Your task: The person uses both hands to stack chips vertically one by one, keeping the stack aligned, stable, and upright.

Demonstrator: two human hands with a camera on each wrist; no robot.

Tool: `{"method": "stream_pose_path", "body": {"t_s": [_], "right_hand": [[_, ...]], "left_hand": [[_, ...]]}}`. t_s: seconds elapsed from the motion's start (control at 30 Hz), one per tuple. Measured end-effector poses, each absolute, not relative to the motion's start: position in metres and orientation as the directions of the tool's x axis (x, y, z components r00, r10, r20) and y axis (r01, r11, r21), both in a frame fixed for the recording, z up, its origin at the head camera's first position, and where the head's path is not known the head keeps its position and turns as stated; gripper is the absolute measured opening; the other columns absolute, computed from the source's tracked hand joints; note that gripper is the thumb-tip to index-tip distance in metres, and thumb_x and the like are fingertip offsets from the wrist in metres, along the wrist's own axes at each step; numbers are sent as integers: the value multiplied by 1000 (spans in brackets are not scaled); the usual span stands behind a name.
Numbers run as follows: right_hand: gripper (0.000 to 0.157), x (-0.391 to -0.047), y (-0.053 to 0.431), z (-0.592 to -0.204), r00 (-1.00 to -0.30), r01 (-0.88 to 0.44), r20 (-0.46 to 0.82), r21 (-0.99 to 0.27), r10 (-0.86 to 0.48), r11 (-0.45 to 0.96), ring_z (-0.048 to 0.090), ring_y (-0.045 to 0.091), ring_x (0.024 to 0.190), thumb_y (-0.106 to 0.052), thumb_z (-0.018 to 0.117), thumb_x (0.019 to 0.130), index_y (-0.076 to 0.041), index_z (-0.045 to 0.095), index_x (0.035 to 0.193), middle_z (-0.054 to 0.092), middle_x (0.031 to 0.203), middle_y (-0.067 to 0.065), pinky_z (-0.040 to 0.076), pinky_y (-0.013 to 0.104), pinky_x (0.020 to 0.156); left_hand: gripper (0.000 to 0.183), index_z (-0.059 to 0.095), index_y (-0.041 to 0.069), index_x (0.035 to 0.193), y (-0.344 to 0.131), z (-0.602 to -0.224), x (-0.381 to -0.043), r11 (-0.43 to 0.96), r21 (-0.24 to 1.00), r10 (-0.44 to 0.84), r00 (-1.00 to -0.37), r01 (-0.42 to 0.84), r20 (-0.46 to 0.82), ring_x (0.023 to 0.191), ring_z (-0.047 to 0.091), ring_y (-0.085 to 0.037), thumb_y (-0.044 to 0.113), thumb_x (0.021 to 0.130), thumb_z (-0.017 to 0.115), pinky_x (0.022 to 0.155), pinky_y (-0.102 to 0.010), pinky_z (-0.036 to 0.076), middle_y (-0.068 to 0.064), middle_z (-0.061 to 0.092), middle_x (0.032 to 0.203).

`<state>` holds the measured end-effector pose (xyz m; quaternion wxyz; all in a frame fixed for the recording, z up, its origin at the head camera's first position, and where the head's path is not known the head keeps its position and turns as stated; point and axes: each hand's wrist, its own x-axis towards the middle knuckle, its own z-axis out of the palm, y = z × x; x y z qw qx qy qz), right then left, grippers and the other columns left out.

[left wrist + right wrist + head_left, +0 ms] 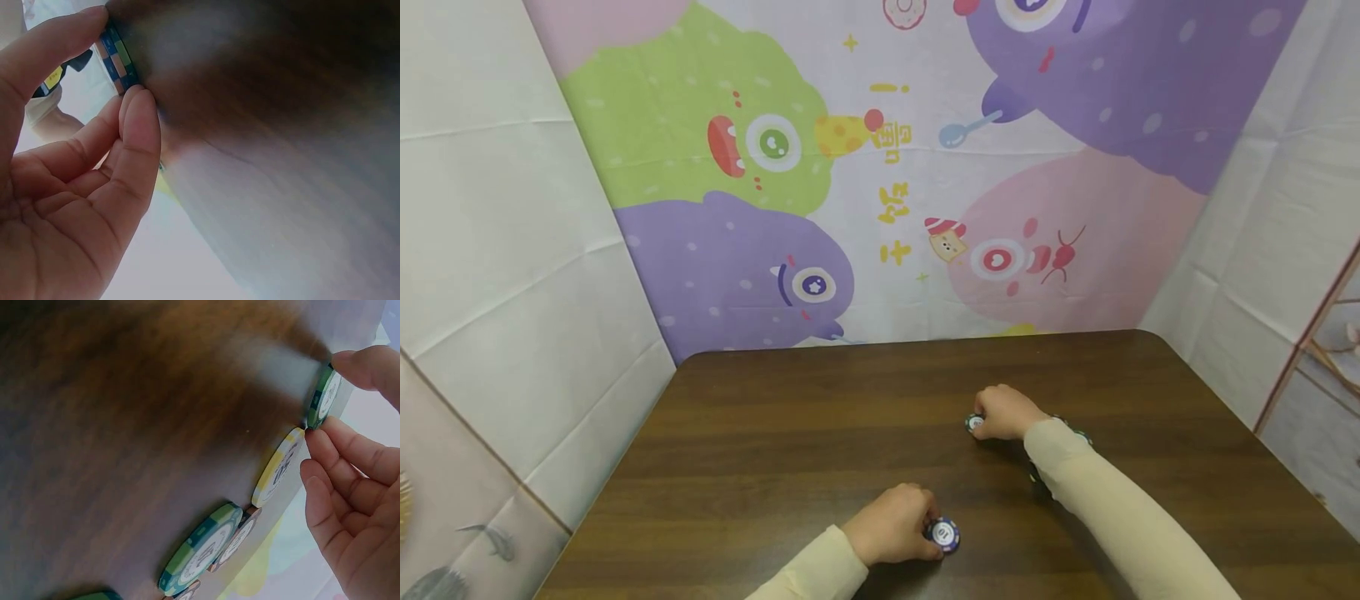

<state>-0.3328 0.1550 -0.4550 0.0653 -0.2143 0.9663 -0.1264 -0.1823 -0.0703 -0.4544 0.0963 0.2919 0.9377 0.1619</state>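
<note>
So, left hand (891, 525) pinches blue-topped chip stack (945, 535) lower centre, right hand (1007, 412) pinches green chip (325, 397) right of centre; best grip rims, stack flush

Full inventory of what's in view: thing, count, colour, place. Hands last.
Chip stack: at least two chips, blue and green visible, in the left hand
Held green chip: one, green with white face, pinched by the right hand
Yellow chip: one, yellow with white face, beside the held green chip
Loose green chips: two, green, on the table; one cut off by the frame
Reddish-brown chips: at least one, partly hidden by a green chip
Table: one, dark brown, under the chips
Cartoon backdrop: one, multicoloured, behind table
Side cloths: two, mostly off-white, left and right
Dark object: one, yellow label, behind the left hand; identity unclear
Sleeves: two, cream, on both arms
Hands: two, left nearer, right farther
</note>
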Motion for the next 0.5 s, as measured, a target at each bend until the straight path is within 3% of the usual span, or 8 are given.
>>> {"method": "stream_pose_path", "body": {"t_s": [0.3,0.5], "right_hand": [[23,-326,152,-453,-887,-426,-60,-275,-457,862,49,17,72,-25,76,74,-9,68,88,61,80,-2,43,33,66],[30,-310,145,-442,-865,-479,-33,-239,-500,844,53,16,80,-28,78,75,-8,71,96,66,89,0,47,36,73]], "left_hand": [[30,70,13,89,-71,-455,-183,773,346,586,-808,532,-67,66,44,1,29,70,86,61,-15,40,12,53,71],[28,71,13,86,-70,-455,-183,767,313,600,-799,560,-41,66,44,1,30,69,86,61,-15,39,12,54,69]]}}
